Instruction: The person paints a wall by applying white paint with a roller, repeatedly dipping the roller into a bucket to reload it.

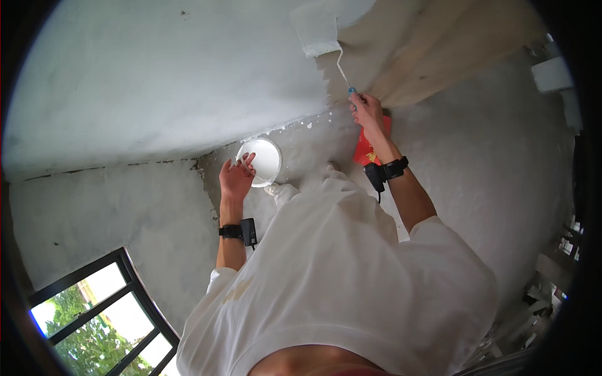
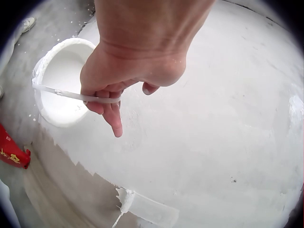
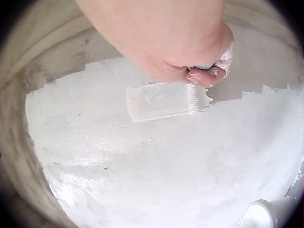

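Observation:
My right hand (image 1: pixel 369 114) grips the blue handle (image 1: pixel 352 91) of a paint roller, its white frame bent toward the wall. The white roller head (image 1: pixel 322 49) lies against the wall at the end of a fresh wet strip, close to the ragged edge of the painted area; it also shows in the right wrist view as a textured roller (image 3: pixel 193 99). My left hand (image 2: pixel 133 66) has its fingers hooked round the pale bail handle (image 2: pixel 64 93) of a white paint bucket (image 2: pixel 42 76), one finger pointing out. White paint shows inside the bucket, which is near the wall's foot.
Bare brownish wall (image 1: pixel 433 44) borders the white paint on the right. A red packet with gold print (image 1: pixel 364 150) lies on the grey floor near my feet. Paint drips dot the wall's base. A dark-framed window (image 1: pixel 128 269) stands at lower left.

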Action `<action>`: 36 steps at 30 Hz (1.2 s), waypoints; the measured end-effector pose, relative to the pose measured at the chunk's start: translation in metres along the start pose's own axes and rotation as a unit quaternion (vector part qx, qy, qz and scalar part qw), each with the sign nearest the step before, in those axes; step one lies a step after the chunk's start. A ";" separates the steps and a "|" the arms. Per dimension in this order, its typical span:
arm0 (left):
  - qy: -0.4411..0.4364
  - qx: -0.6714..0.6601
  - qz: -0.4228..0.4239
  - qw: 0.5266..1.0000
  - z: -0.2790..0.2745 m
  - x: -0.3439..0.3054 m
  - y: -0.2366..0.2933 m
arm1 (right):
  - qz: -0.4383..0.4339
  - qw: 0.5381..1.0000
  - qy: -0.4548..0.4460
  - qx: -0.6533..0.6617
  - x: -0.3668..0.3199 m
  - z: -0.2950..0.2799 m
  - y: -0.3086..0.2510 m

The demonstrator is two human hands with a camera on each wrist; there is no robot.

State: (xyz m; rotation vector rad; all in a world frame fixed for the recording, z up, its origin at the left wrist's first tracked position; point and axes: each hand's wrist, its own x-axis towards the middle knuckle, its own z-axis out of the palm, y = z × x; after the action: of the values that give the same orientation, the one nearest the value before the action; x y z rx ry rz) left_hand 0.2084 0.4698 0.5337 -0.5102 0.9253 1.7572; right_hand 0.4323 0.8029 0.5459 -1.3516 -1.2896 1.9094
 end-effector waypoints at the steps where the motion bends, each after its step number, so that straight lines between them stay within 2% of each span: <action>1: 0.009 -0.003 0.003 1.000 -0.002 0.001 0.000 | 0.004 1.000 0.004 0.002 -0.001 0.001 -0.001; 8: 0.025 0.000 0.007 1.000 -0.014 0.003 0.000 | 0.018 1.000 0.018 -0.008 0.015 -0.001 0.006; 18: 0.036 -0.012 0.016 0.999 -0.029 0.001 0.001 | 0.043 0.997 0.026 -0.054 0.064 -0.013 0.055; 24: 0.068 -0.018 0.021 0.997 -0.035 0.005 0.001 | 0.035 0.993 0.034 -0.107 0.101 -0.022 0.094; 26: 0.082 -0.020 0.021 0.996 -0.039 0.009 0.001 | 0.011 0.989 0.047 -0.143 0.107 -0.024 0.104; 30: 0.105 -0.022 0.018 0.994 -0.045 0.004 0.003 | 0.015 0.985 0.063 -0.158 0.106 -0.032 0.122; 32: 0.128 -0.027 0.014 0.991 -0.050 0.006 0.003 | 0.028 0.987 0.020 -0.158 0.112 -0.041 0.138; 36: 0.165 -0.049 0.025 0.985 -0.055 0.007 0.001 | 0.030 0.986 0.034 -0.159 0.128 -0.045 0.159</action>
State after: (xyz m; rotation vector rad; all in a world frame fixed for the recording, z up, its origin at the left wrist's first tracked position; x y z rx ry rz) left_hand 0.1998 0.4310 0.4952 -0.8684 1.0912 1.8013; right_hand 0.4428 0.8514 0.3426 -1.6115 -1.5863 1.7313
